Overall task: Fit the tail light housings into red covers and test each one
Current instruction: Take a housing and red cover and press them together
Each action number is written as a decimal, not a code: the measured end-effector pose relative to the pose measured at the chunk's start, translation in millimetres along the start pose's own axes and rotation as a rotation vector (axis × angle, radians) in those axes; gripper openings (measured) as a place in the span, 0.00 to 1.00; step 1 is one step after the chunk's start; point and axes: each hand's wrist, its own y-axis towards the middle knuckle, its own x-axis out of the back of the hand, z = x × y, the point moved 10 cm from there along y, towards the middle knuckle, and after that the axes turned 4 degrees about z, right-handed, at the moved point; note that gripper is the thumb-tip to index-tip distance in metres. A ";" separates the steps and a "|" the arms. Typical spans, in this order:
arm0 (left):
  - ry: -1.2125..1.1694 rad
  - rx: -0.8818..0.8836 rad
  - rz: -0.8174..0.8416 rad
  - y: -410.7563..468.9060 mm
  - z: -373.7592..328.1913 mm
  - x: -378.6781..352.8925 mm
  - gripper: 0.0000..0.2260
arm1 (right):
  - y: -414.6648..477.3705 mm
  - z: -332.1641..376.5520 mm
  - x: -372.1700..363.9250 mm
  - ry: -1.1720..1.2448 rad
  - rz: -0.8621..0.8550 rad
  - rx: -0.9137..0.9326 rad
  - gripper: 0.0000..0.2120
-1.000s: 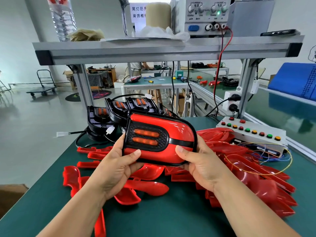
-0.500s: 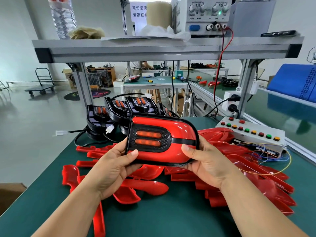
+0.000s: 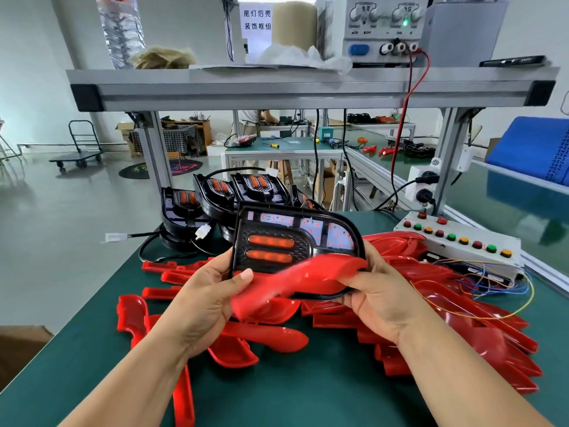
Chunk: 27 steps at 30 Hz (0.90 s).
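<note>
While the left hand (image 3: 209, 298) is wrapping around the near-left corner of the tail light housing (image 3: 295, 241), thumb pressing on its lower edge, the right hand (image 3: 380, 295) is gripping the other end, fingers curled shut on both the housing's right rim and the red cover (image 3: 295, 280). The housing is sitting in the air just above the green surface (image 3: 308, 396), face tilted up toward the camera. Its black frame is showing a pale board across the top and right, dotted with small red points, and two orange bars are glowing side by side in a dark textured panel at the left. The red cover is lying loose and slanted across the housing's lower half, blurred, its right end against the rim and its left end dropping below the frame near the left thumb, so it is not seated. Loose red covers (image 3: 462, 318) are spreading in a heap beneath and to the right of both hands. More black housings (image 3: 215, 198) are standing stacked behind, wires trailing, and a button box (image 3: 455, 238) is sitting at the right.
</note>
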 end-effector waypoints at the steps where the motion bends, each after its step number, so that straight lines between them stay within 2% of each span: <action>1: 0.012 0.001 0.000 0.4 0.6 0.3 0.18 | 0.1 0.0 -0.1 0.007 -0.002 0.000 0.23; 6: 0.041 0.042 -0.037 2.4 10.3 4.0 0.15 | -1.4 -8.5 5.0 -0.001 -0.085 -0.045 0.20; 13: 0.109 0.029 -0.054 13.9 13.4 6.5 0.15 | 4.1 -8.8 15.8 -0.040 -0.153 -0.069 0.20; 21: 0.153 0.006 -0.018 22.4 11.7 9.5 0.16 | 8.0 -5.4 17.7 -0.047 -0.134 -0.055 0.21; 27: 0.092 -0.021 -0.017 20.8 -1.7 7.7 0.16 | 5.1 1.2 10.0 -0.061 -0.103 -0.024 0.23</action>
